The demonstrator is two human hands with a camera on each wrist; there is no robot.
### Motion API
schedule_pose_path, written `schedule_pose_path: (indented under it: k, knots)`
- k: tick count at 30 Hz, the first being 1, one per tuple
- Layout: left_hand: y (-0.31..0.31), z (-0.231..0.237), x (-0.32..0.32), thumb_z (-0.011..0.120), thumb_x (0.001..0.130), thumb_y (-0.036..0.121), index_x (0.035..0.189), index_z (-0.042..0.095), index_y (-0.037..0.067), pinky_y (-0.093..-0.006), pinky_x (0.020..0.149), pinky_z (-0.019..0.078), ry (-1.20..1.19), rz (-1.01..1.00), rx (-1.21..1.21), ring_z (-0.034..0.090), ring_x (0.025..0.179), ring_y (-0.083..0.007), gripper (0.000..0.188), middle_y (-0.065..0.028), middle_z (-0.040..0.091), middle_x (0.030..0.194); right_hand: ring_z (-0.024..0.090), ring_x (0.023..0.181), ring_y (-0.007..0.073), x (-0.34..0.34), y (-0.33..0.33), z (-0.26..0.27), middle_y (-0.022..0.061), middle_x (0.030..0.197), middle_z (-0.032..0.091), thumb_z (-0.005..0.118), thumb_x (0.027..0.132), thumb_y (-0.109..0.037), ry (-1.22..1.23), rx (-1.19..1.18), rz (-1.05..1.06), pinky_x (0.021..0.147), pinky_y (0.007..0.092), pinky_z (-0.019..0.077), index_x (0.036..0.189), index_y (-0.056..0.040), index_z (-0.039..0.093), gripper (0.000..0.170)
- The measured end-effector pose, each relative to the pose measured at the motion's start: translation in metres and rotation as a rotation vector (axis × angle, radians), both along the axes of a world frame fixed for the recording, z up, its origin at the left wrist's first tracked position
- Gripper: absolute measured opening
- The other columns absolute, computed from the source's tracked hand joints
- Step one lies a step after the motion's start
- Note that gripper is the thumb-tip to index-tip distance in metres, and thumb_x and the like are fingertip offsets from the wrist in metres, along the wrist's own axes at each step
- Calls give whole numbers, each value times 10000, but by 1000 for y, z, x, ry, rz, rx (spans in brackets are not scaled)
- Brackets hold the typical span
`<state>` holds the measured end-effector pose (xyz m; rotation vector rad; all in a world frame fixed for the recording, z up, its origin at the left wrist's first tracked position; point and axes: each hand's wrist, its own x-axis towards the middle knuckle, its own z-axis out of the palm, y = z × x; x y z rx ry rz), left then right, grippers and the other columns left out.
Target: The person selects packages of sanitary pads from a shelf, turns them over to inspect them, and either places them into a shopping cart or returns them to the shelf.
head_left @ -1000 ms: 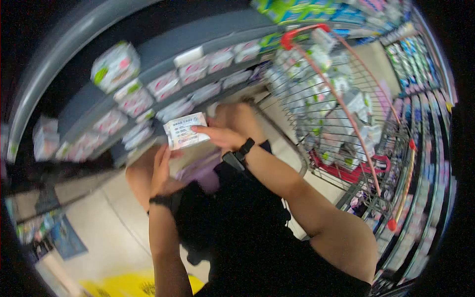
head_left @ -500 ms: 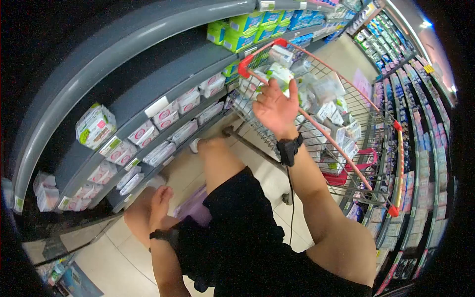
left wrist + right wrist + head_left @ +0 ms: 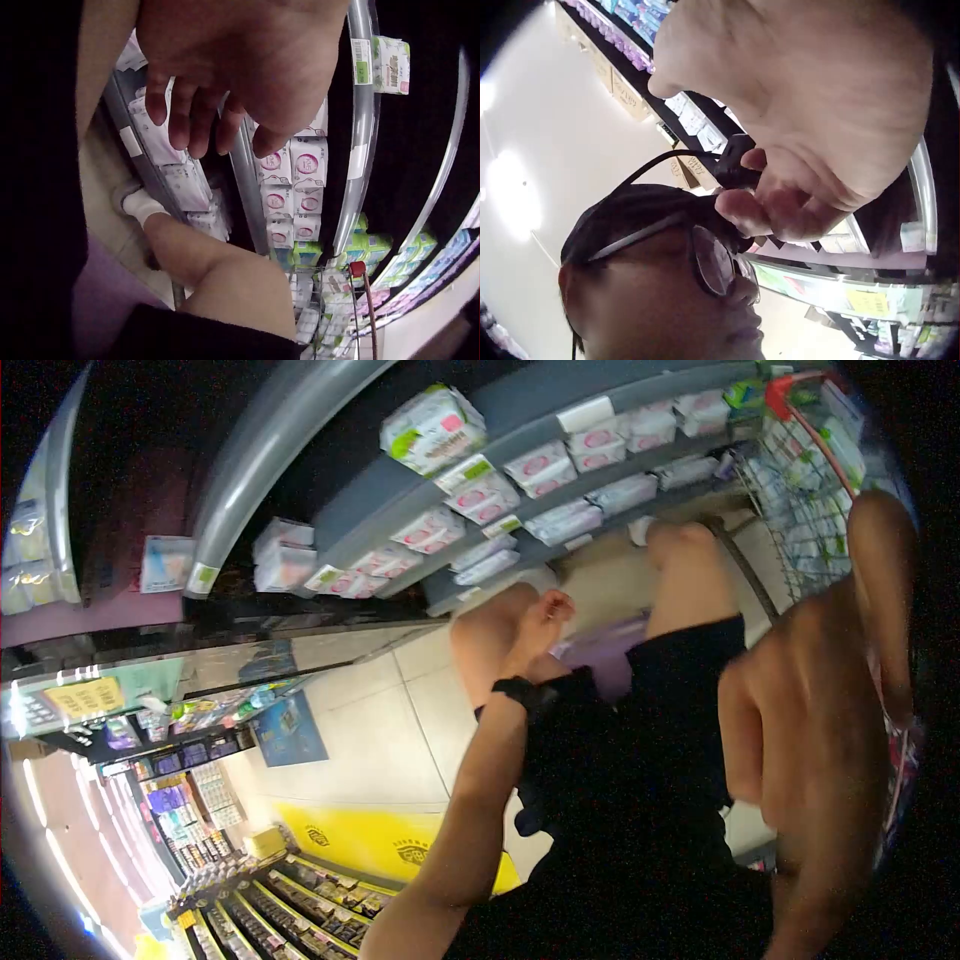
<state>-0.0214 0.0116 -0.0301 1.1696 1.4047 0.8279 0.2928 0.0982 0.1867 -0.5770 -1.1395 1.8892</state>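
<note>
My right hand [image 3: 820,690] is raised close to the face, large at the right of the head view. In the right wrist view its bent fingers [image 3: 742,214] are right at the small black head camera [image 3: 739,161] and the glasses [image 3: 714,259]; I cannot tell whether they grip either one. My left hand [image 3: 538,628] hangs over the bent knee, its fingers [image 3: 178,127] loosely curled with nothing in them. Closest to it are shelves of white packs with pink ovals [image 3: 306,166]. A single white and green pack [image 3: 435,432] sits on the shelf above them.
The wire shopping cart [image 3: 800,510], filled with packs, stands at upper right, partly behind the right hand. A long grey shelf edge [image 3: 270,470] runs past overhead. Pale floor tiles [image 3: 380,710] and a yellow floor panel [image 3: 350,840] lie to the left.
Both hands held a white printed pack at first; then the right hand was open over the cart, without it. Now that hand is up at the face, and the head view has turned left.
</note>
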Motion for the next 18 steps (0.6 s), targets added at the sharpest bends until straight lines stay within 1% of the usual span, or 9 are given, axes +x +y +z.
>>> schedule_pose_path:
  k: [2, 5, 6, 8, 12, 15, 18]
  knots:
    - [-4, -6, 9, 582, 952, 152, 990, 611, 7, -283, 728, 486, 35, -23, -5, 613, 786, -135, 153, -55, 646, 844, 486, 688, 157, -14, 9, -16, 54, 1001, 648, 444, 855, -729, -53, -6, 19, 690, 328, 390, 1316, -99, 551, 787]
    - [-8, 2, 14, 585, 955, 175, 947, 618, 7, -286, 723, 485, 34, -32, 12, 596, 765, -129, 172, -53, 647, 834, 487, 702, 162, -30, 20, -33, 57, 1010, 645, 452, 852, -723, -86, -19, 30, 698, 331, 391, 1314, -98, 550, 784]
    - [-8, -1, 13, 590, 956, 187, 940, 613, 4, -282, 728, 481, 31, -37, -24, 590, 769, -132, 184, -48, 646, 830, 488, 706, 163, -33, 24, -37, 58, 1013, 644, 455, 851, -721, -101, -15, 29, 701, 332, 391, 1314, -97, 550, 782]
    - [-6, -8, 11, 595, 955, 200, 938, 612, 5, -281, 728, 477, -2, -39, 7, 590, 768, -133, 196, -48, 646, 829, 489, 715, 166, -37, 27, -42, 60, 1020, 641, 460, 849, -717, -111, -8, 23, 706, 334, 391, 1313, -97, 550, 780]
    - [-6, 4, 15, 603, 954, 204, 943, 612, 3, -280, 734, 473, 2, -22, 5, 589, 766, -133, 201, -47, 644, 829, 491, 734, 173, -42, 32, -47, 64, 1032, 637, 471, 845, -709, -119, 1, 17, 717, 338, 391, 1312, -95, 549, 776]
    - [-5, 10, 17, 574, 975, 176, 941, 621, 32, -267, 768, 464, 48, -39, -81, 576, 815, -116, 155, -21, 628, 846, 492, 748, 177, -40, 32, -46, 67, 1041, 634, 479, 842, -703, -123, 0, 13, 725, 341, 392, 1311, -93, 548, 772]
    - [-6, 11, 15, 595, 955, 178, 950, 623, 38, -261, 782, 466, 87, -31, -54, 578, 838, -111, 143, -17, 623, 847, 494, 762, 182, -43, 33, -47, 70, 1051, 630, 487, 838, -697, -139, 14, 14, 733, 344, 392, 1309, -92, 548, 769]
